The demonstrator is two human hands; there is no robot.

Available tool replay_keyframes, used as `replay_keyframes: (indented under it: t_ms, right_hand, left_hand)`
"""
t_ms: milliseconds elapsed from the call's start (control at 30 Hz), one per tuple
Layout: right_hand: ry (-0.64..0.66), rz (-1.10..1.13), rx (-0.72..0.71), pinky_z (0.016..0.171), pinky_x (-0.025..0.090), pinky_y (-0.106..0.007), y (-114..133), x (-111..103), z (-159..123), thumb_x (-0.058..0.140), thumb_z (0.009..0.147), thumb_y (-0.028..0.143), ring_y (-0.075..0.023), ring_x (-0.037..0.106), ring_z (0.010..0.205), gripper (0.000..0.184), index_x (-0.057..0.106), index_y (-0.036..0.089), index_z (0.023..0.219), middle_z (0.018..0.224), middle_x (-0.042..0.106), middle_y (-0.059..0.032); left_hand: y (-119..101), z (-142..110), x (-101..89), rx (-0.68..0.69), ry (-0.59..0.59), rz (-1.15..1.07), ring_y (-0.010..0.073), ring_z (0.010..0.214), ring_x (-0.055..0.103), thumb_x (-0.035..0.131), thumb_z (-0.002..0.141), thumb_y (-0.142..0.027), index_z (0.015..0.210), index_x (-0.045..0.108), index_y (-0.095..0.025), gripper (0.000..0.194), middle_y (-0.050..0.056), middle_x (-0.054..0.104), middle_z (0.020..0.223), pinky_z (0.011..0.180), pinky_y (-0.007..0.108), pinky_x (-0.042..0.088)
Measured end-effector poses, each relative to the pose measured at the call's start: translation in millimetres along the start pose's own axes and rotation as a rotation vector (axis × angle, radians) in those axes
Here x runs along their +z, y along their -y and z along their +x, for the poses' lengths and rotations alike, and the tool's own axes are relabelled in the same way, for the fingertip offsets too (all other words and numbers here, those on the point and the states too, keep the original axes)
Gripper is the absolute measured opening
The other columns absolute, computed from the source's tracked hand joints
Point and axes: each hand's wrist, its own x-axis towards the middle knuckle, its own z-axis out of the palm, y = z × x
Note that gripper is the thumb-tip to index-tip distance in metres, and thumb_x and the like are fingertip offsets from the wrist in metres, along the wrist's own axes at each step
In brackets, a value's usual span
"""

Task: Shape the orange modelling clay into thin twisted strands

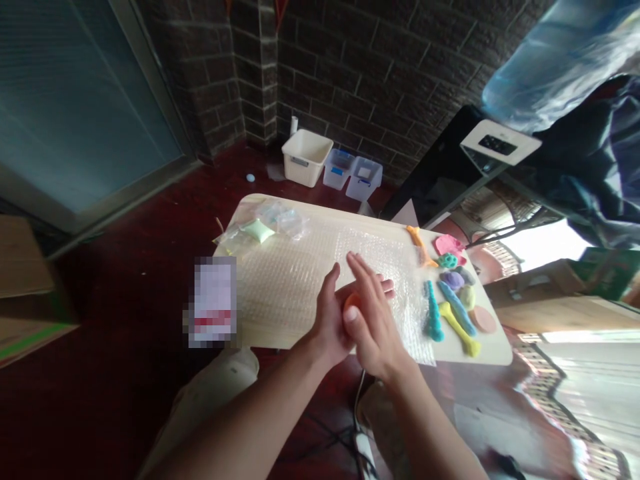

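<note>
Above the near middle of the table, an orange lump of modelling clay [351, 301] is pressed between my two palms, and only a small part of it shows. My left hand [331, 321] lies underneath, palm turned up and thumb raised. My right hand [373, 320] covers the lump from the right with straight fingers. Below them a sheet of bubble wrap [310, 267] covers much of the table [280, 339]. To the right lie clay pieces: a teal stick [433, 313], a yellow bone shape [463, 330], a blue strip [457, 308] and an orange piece [421, 245].
A pale green packet [259, 231] and clear plastic bags [293, 221] lie at the table's far left. A pink clay piece [449, 247] sits at the right. Beyond the table stand a cream bin [305, 163] and clear boxes [364, 180]. A cardboard box [25, 287] is at left.
</note>
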Motion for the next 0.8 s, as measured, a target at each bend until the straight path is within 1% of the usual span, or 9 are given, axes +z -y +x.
replay_keyframes:
  t_ms: [67, 167, 300, 400, 500, 567, 667, 733, 800]
  right_hand:
    - [0.057, -0.021, 0.001, 0.124, 0.028, -0.063, 1, 5, -1, 0.042, 0.103, 0.058, -0.0356, 0.031, 0.155, 0.072, 0.031, 0.019, 0.163, 0.166, 0.038, -0.0149]
    - [0.032, 0.031, 0.025, 0.124, 0.031, -0.061, 2, 4, -2, 0.039, 0.104, 0.06, -0.0341, 0.035, 0.153, 0.07, 0.035, 0.02, 0.161, 0.164, 0.041, -0.0133]
    - [0.018, 0.018, 0.012, 0.125, 0.027, -0.062, 2, 0, -1, 0.037, 0.104, 0.061, -0.0345, 0.03, 0.156, 0.068, 0.036, 0.024, 0.16, 0.165, 0.039, -0.0105]
    - [0.043, -0.028, 0.0, 0.125, 0.026, -0.064, 1, 8, 0, 0.04, 0.103, 0.058, -0.0349, 0.029, 0.156, 0.068, 0.034, 0.022, 0.161, 0.165, 0.039, -0.0121]
    - [0.056, -0.029, 0.005, 0.125, 0.027, -0.064, 1, 13, 0, 0.04, 0.104, 0.057, -0.0349, 0.03, 0.156, 0.068, 0.034, 0.021, 0.161, 0.165, 0.039, -0.0128]
    - [0.069, -0.004, 0.003, 0.125, 0.026, -0.064, 2, 11, 1, 0.039, 0.104, 0.059, -0.0343, 0.03, 0.156, 0.068, 0.034, 0.021, 0.161, 0.165, 0.04, -0.012]
    - [0.053, 0.013, 0.008, 0.126, 0.025, -0.063, 4, 4, 3, 0.038, 0.103, 0.061, -0.0336, 0.029, 0.156, 0.068, 0.037, 0.022, 0.159, 0.165, 0.04, -0.0111]
    - [0.054, -0.007, 0.0, 0.126, 0.025, -0.063, 5, 2, 3, 0.04, 0.102, 0.06, -0.0344, 0.029, 0.156, 0.069, 0.038, 0.021, 0.159, 0.165, 0.04, -0.0122]
    - [0.079, -0.04, -0.014, 0.125, 0.026, -0.064, 6, 6, 3, 0.043, 0.102, 0.057, -0.0351, 0.028, 0.156, 0.07, 0.038, 0.018, 0.159, 0.165, 0.04, -0.0142]
  left_hand:
    - [3, 2, 0.2, -0.031, -0.007, -0.002, 0.042, 0.139, 0.051, 0.041, 0.09, -0.077, 0.125, 0.07, -0.012, 0.079, 0.019, 0.069, 0.133, 0.115, 0.055, 0.036]
    - [4, 1, 1.1, -0.024, -0.007, 0.023, 0.0434, 0.137, 0.053, 0.043, 0.09, -0.077, 0.128, 0.068, -0.011, 0.08, 0.022, 0.068, 0.134, 0.115, 0.057, 0.036]
    - [3, -2, 3.5, -0.024, -0.001, 0.012, 0.0428, 0.136, 0.054, 0.043, 0.091, -0.076, 0.13, 0.067, -0.011, 0.079, 0.021, 0.068, 0.134, 0.115, 0.056, 0.037]
    - [4, -1, 3.2, -0.032, -0.025, 0.003, 0.0418, 0.139, 0.052, 0.04, 0.089, -0.079, 0.129, 0.067, -0.012, 0.082, 0.02, 0.068, 0.135, 0.115, 0.057, 0.036]
    - [3, -1, 1.4, -0.026, -0.023, -0.002, 0.0422, 0.14, 0.051, 0.039, 0.088, -0.081, 0.129, 0.067, -0.011, 0.085, 0.022, 0.066, 0.137, 0.116, 0.058, 0.035]
    - [1, -2, 0.9, -0.036, -0.027, -0.011, 0.0436, 0.14, 0.051, 0.041, 0.088, -0.08, 0.13, 0.066, -0.01, 0.085, 0.024, 0.066, 0.137, 0.115, 0.058, 0.035]
    - [-2, -3, 1.7, -0.036, 0.0, -0.027, 0.0449, 0.139, 0.051, 0.041, 0.09, -0.077, 0.131, 0.066, -0.009, 0.084, 0.025, 0.066, 0.137, 0.115, 0.058, 0.036]
    - [-2, -2, 2.4, -0.045, 0.026, -0.039, 0.0447, 0.14, 0.051, 0.04, 0.091, -0.077, 0.132, 0.065, -0.009, 0.083, 0.024, 0.066, 0.137, 0.115, 0.059, 0.035]
    - [0, -1, 2.6, -0.043, 0.034, -0.047, 0.0439, 0.142, 0.048, 0.04, 0.09, -0.076, 0.133, 0.064, -0.011, 0.082, 0.023, 0.065, 0.138, 0.116, 0.059, 0.035]
